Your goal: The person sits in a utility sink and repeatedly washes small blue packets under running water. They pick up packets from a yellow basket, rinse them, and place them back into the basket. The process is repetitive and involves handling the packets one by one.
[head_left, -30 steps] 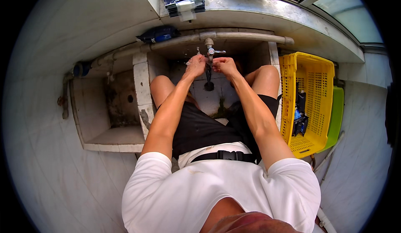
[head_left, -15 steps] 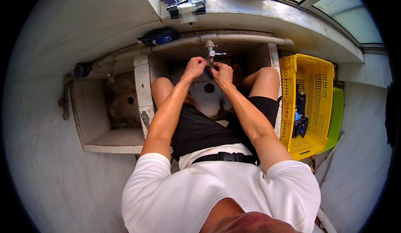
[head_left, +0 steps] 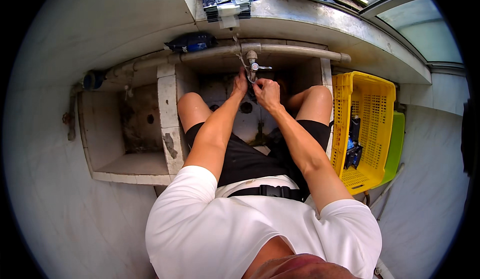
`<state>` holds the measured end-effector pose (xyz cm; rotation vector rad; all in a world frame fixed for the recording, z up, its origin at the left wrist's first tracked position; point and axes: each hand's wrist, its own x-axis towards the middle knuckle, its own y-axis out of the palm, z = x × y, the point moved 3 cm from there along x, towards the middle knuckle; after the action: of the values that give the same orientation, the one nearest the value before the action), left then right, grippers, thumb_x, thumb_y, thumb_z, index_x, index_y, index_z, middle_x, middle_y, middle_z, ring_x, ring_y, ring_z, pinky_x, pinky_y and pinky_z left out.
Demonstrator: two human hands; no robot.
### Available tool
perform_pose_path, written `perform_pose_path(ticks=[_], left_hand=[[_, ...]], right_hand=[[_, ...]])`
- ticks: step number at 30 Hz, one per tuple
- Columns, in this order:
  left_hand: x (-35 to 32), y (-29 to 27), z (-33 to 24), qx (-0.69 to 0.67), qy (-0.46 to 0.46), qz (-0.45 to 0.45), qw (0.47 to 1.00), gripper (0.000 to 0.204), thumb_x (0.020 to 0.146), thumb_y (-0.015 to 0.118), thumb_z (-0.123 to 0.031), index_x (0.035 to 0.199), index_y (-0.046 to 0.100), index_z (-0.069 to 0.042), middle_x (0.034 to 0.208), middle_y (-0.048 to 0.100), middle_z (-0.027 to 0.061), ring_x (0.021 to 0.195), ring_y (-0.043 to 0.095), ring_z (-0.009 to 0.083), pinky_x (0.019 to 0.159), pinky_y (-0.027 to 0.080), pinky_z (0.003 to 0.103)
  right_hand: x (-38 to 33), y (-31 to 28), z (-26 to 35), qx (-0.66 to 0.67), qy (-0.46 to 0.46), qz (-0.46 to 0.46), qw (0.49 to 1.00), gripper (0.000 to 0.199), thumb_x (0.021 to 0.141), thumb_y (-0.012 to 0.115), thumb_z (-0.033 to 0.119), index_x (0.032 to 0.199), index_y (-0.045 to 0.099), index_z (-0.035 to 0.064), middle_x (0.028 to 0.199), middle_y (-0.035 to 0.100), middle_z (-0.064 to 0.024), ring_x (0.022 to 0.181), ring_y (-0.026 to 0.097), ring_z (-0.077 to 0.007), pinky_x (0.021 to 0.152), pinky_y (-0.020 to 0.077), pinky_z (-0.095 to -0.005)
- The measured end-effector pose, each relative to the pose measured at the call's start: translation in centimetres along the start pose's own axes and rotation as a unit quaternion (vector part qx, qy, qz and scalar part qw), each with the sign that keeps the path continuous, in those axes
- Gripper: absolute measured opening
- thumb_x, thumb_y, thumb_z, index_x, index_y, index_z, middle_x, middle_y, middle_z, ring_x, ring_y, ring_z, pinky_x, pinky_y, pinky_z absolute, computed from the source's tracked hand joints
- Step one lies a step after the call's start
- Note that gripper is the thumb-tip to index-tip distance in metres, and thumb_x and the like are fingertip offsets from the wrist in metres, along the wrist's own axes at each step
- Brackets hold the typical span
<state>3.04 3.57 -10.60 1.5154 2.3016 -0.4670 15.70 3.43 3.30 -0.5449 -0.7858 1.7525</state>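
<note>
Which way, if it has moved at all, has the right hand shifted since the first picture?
Yes: judged against the tap, the right hand has moved slightly toward the person and a little left.

A basin [head_left: 132, 179] lies left of the tap [head_left: 254, 67], a crate [head_left: 375, 129] right. Packets [head_left: 354, 154] lie in the crate and on the ledge [head_left: 310, 17] behind.

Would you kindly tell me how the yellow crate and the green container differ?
The yellow crate has holed walls; the green container looks solid where visible. The yellow crate is largely in view; the green container shows only as a strip beside it. Both sit toward the picture's right.
</note>
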Motion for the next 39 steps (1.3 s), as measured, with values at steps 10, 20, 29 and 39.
perform_pose_path(ticks=[10, 20, 29, 39], left_hand=[[0.4, 0.4, 1.1, 0.009, -0.014, 0.016, 1.0, 0.081, 0.092, 0.025, -0.063, 0.119, 0.056, 0.008, 0.12, 0.057, 0.0282, 0.121, 0.048, 0.039, 0.1, 0.034, 0.038], [2.3, -1.9, 2.9, -0.027, -0.05, 0.047, 0.997, 0.08, 0.092, 0.028, -0.061, 0.115, 0.057, 0.009, 0.119, 0.057, 0.0288, 0.121, 0.05, 0.0374, 0.099, 0.035, 0.038], [-4.2, -0.9, 5.8, -0.295, -0.368, -0.017, 0.882, 0.045, 0.098, 0.028, -0.037, 0.113, 0.058, -0.006, 0.11, 0.061, 0.0131, 0.092, 0.064, 0.0304, 0.074, 0.054, 0.049], [-0.5, 3.5, 3.1, -0.328, -0.29, 0.051, 0.898, 0.008, 0.094, 0.049, -0.008, 0.097, 0.057, -0.009, 0.074, 0.056, 0.0017, 0.054, 0.05, 0.0096, 0.043, 0.033, 0.02]], right_hand=[[0.1, -0.4, -0.3, -0.002, 0.003, -0.003, 1.0, 0.018, 0.078, 0.065, 0.02, 0.083, 0.071, 0.0036, 0.069, 0.062, -0.0221, 0.067, 0.065, -0.0367, 0.062, 0.0507, -0.042], [0.3, 0.5, 1.1, 0.001, -0.002, 0.019, 1.0, 0.019, 0.076, 0.065, 0.021, 0.083, 0.071, 0.0038, 0.074, 0.064, -0.02, 0.07, 0.064, -0.0358, 0.065, 0.0504, -0.0412], [-4.8, 4.4, -4.8, 0.323, 0.232, 0.287, 0.872, 0.096, 0.065, 0.083, 0.033, 0.138, 0.034, -0.0038, 0.125, 0.052, -0.019, 0.112, 0.053, -0.0234, 0.094, 0.0432, -0.0333], [-7.4, -21.2, -6.8, 0.673, 0.261, -0.108, 0.684, 0.045, 0.085, 0.066, 0.029, 0.12, 0.052, 0.0046, 0.107, 0.062, -0.0081, 0.094, 0.063, -0.0205, 0.086, 0.0524, -0.036]])
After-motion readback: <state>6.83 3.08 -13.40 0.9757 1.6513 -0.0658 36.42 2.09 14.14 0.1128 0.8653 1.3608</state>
